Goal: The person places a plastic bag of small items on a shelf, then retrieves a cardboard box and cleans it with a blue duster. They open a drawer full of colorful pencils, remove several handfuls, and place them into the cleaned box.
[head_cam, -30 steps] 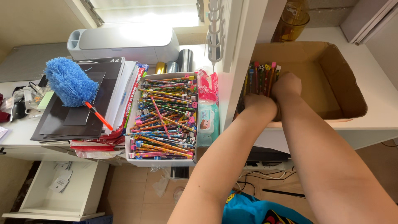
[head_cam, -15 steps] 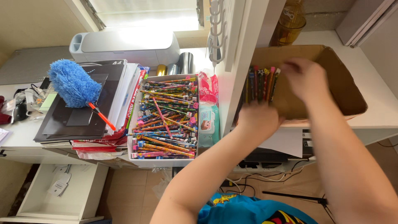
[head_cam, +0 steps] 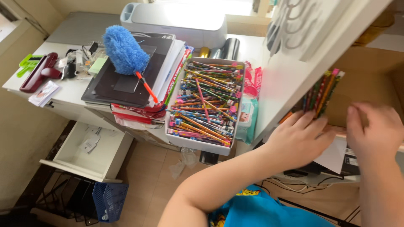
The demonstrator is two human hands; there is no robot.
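A brown cardboard box (head_cam: 370, 80) sits on the right, with a bunch of coloured pencils (head_cam: 322, 90) standing against its left inner wall. My left hand (head_cam: 301, 136) lies with spread fingers on the box's near rim, just below those pencils. My right hand (head_cam: 374, 126) curls over the same rim further right. A white tray (head_cam: 198, 143) crammed with several colourful pencils stands left of my hands on the desk edge. What lies under my palms is hidden.
A white upright panel (head_cam: 294, 63) stands between tray and box. A blue duster (head_cam: 124, 52) lies on stacked books, with a white machine (head_cam: 176, 19) behind. A drawer (head_cam: 88, 151) hangs open below, above a blue basket (head_cam: 109, 199). A wipes pack (head_cam: 248, 117) leans beside the tray.
Both hands have drawn back from inside the box to its near rim. The view has swung left and closer, so the tray now sits in the middle.
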